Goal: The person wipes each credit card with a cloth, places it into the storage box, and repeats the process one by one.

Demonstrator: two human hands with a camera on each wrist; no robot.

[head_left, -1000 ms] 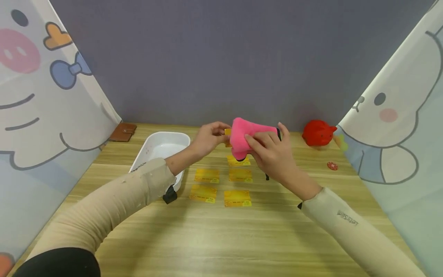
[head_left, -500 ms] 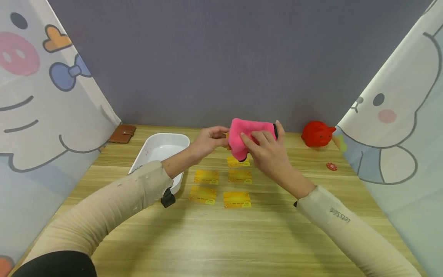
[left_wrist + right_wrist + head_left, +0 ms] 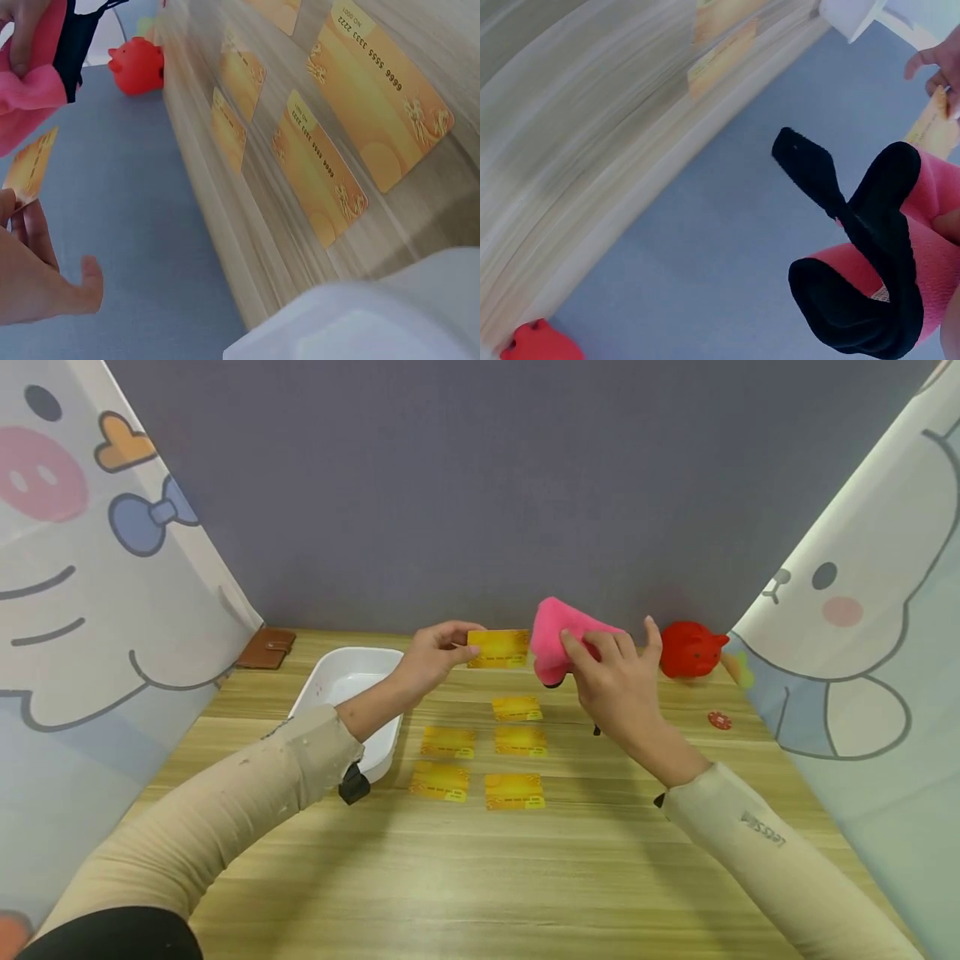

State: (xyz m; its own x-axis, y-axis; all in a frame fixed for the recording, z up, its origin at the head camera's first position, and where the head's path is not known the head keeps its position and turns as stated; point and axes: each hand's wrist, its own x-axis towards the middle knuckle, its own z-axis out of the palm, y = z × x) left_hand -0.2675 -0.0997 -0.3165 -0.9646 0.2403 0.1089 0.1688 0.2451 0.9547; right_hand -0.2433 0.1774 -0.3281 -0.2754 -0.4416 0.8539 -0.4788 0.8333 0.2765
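My left hand (image 3: 435,662) pinches a gold plastic card (image 3: 498,648) by its left end, holding it up above the table. Just to its right, my right hand (image 3: 618,685) grips a folded pink cloth (image 3: 553,631) with black edging. In the right wrist view the black trim (image 3: 840,300) and a black loop (image 3: 806,169) hang from the cloth, below the fingers. Several similar gold cards (image 3: 515,791) lie flat on the table beneath the hands, in two columns. From the left wrist, the held card (image 3: 31,169) appears tilted, with the cloth close by.
A white tray (image 3: 382,758) stands behind my left forearm. Further back at the left lies a brown wallet (image 3: 266,647). A red piggy bank (image 3: 692,650) and a red chip (image 3: 720,720) are at the right. A grey wall (image 3: 480,493) borders the table's far side.
The cloth has moved right, away from the card, which it largely covered before. My left hand has shifted slightly left with the card, whose face now shows fully.
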